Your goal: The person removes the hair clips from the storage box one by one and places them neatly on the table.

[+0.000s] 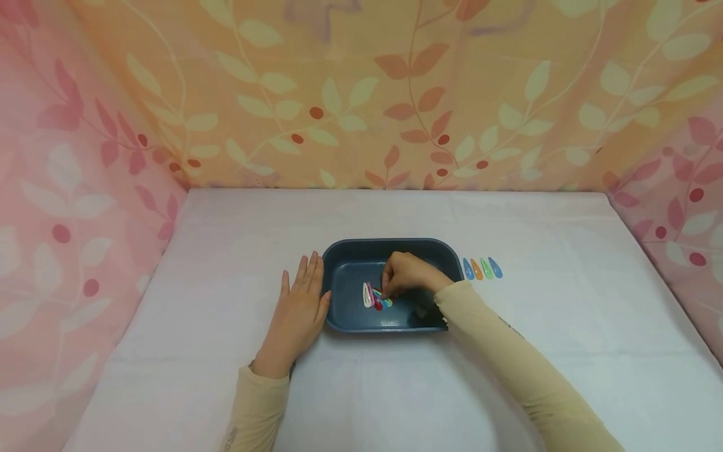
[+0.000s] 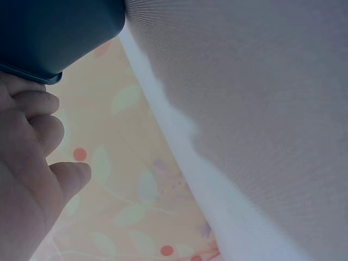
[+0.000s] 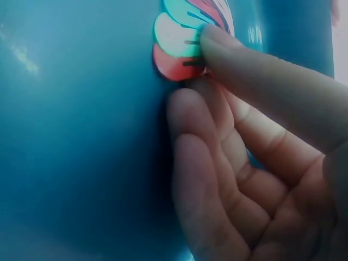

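Note:
A dark blue plastic tray (image 1: 361, 321) stands on the white cloth. Inside it lies a small fanned group of snap hair clips (image 1: 369, 295) in white, pink, red, blue and green. My right hand (image 1: 411, 274) reaches into the tray with curled fingers. In the right wrist view, its thumb presses on the green hair clip (image 3: 176, 35), and the fingers bend beside the red hair clip (image 3: 173, 62), pinching at the clips' ends. Flat beside the tray's left wall, my left hand (image 1: 299, 307) touches the rim with straight fingers. The left wrist view shows its fingertips (image 2: 46, 103) beside the tray.
Right of the tray, several hair clips (image 1: 477, 269) in blue, orange and green lie in a row on the white cloth (image 1: 565, 301). Patterned fabric walls (image 1: 350, 94) surround the table at the back and both sides.

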Demonstrator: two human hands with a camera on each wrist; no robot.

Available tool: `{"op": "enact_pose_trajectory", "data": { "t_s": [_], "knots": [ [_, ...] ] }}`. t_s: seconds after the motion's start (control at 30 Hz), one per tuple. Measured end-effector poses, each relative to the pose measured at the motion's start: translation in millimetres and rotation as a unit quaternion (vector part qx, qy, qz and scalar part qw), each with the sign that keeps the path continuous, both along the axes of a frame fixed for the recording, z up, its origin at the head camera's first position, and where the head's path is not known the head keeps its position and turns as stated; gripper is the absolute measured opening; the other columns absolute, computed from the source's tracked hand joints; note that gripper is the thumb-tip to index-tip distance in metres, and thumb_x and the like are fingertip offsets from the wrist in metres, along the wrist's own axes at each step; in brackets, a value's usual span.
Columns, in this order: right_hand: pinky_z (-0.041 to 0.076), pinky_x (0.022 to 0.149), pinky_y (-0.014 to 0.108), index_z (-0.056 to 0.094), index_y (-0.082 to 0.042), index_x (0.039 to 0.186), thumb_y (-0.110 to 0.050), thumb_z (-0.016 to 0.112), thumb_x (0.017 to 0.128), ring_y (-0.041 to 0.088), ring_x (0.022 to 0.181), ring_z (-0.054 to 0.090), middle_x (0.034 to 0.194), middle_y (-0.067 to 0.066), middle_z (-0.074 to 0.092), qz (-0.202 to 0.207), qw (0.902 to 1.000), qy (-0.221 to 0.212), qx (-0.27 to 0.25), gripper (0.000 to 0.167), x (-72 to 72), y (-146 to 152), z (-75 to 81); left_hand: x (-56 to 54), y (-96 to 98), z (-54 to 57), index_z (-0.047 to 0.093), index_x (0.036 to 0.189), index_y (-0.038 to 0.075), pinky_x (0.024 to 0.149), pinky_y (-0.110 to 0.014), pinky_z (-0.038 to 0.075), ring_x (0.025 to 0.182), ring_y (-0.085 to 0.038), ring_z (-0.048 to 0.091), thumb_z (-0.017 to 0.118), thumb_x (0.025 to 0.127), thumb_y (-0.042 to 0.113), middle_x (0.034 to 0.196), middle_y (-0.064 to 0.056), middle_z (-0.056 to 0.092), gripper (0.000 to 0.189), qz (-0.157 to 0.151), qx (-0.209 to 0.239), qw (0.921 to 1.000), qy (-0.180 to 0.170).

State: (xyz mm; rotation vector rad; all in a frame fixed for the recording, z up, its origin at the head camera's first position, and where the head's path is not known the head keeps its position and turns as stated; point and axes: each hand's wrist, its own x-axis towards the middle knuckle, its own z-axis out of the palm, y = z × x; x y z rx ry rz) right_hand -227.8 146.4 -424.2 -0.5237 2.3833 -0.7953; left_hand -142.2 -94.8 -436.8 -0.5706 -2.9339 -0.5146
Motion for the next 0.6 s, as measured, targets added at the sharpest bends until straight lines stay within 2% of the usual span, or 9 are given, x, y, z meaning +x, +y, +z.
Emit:
{"op": "enact_pose_trajectory", "data": {
  "t_s": [0.33,0.6],
  "knots": [
    [0.05,0.057,0.024,0.072,-0.004,0.071,-0.007,0.078,0.075,0.008,0.057,0.056,0.064,-0.002,0.065,-0.033,0.9987,-0.038,-0.008,0.008,-2.0,-1.9,2.3,-1.1,-2.9,-0.7,0.025,0.146,-0.005,0.11,-0.058,0.009,0.143,-0.029,0.011,0.049,0.097,0.025,0.154,-0.016,0.016,0.062,0.002,0.003,1.0,0.006],
    [0.053,0.061,0.028,0.073,0.003,0.079,0.001,0.071,0.076,0.01,0.062,0.058,0.069,0.001,0.066,-0.062,0.995,-0.062,-0.048,0.003,-1.6,7.2,6.6,0.3,-0.5,0.1,0.025,0.146,-0.006,0.11,-0.058,0.009,0.142,-0.03,0.012,0.049,0.097,0.024,0.154,-0.017,0.018,0.062,-0.004,0.009,0.9999,0.008]
  ]
}}
